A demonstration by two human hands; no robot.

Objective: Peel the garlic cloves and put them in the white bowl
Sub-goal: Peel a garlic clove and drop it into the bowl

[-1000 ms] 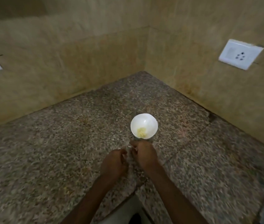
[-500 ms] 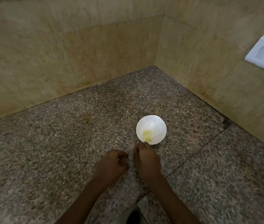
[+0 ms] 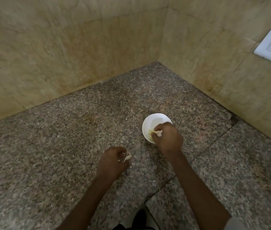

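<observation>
Right hand (image 3: pixel 168 140) over white bowl (image 3: pixel 154 119), fingers pinching pale clove (image 3: pixel 158 133) above bowl's near side. Left hand (image 3: pixel 113 161) on granite counter (image 3: pixel 65 146), curled round papery garlic skin (image 3: pixel 127 157). Yellowish peeled cloves (image 3: pixel 151 132) already in bowl, so task partly done; judged step: dropping a peeled clove in. Unpeeled cloves left: none visible, cannot tell. Right hand hides bowl's near rim and most of its contents; count unclear. Whether left hand holds more than skin, unclear.

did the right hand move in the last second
Yes. The right hand went forward, from short of the white bowl to over its near rim, pinching a garlic piece.
</observation>
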